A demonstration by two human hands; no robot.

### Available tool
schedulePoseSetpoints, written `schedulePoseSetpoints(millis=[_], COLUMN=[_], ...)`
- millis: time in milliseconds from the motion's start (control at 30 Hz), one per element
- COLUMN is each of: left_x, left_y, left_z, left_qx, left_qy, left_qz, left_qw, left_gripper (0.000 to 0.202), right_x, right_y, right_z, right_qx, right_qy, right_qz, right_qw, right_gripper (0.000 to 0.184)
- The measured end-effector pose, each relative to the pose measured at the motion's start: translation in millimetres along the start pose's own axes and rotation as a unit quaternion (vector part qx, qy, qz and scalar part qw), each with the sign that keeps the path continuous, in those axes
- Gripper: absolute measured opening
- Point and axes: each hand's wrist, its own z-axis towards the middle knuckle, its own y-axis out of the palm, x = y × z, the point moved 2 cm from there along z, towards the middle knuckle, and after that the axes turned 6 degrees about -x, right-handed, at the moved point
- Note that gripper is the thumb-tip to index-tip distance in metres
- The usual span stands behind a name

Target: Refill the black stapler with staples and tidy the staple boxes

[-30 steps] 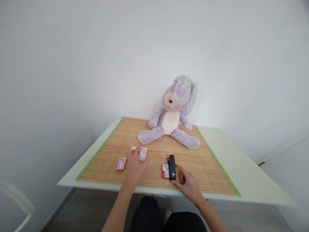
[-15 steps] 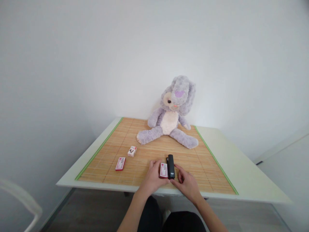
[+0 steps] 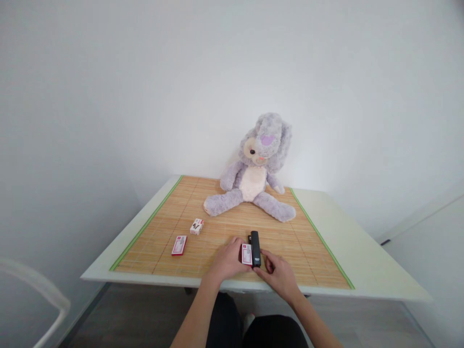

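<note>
A black stapler (image 3: 255,248) lies on the bamboo mat (image 3: 290,241) near the table's front edge. A small red and white box (image 3: 247,254) rests right beside it on the left. My left hand (image 3: 227,261) has its fingers curled on that box. My right hand (image 3: 278,274) touches the near end of the stapler with its fingers bent. Two more small red and white boxes lie further left: one flat (image 3: 179,244), one smaller (image 3: 196,226).
A grey and cream plush rabbit (image 3: 256,174) sits at the back of the mat against the white wall. The white table (image 3: 366,261) has bare surface to the right of the mat. A white chair edge (image 3: 39,290) shows at lower left.
My left hand left the box near the two left boxes and came right to the box beside the stapler. My right hand stayed at the stapler.
</note>
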Motion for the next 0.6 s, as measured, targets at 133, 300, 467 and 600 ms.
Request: schedulePoseSetpoints(millis=[133, 300, 467, 600], left_x=[2.7, -9.4, -80.8, -153.0], left_y=[2.3, -18.7, -88.1, -133.4], left_z=[-3.0, -25.5, -63.2, -94.2], left_qx=[-0.004, 0.041, 0.145, 0.140], left_qy=[0.006, 0.024, -0.058, -0.153], left_qz=[-0.003, -0.014, 0.134, 0.191], left_qw=[1.000, 0.999, 0.979, 0.959], left_gripper=[0.073, 0.093, 0.063, 0.083], right_x=[-0.6, -1.5, -1.4, -1.7], right_y=[-0.5, -0.8, -0.4, -0.5], right_z=[-0.2, -0.8, -0.5, -0.7], right_qx=[0.003, 0.002, -0.007, -0.006], right_qy=[0.000, 0.015, 0.027, 0.019], right_qz=[0.004, 0.003, 0.008, 0.010], right_qw=[1.000, 1.000, 1.000, 1.000], right_gripper=[0.058, 0.062, 0.068, 0.067])
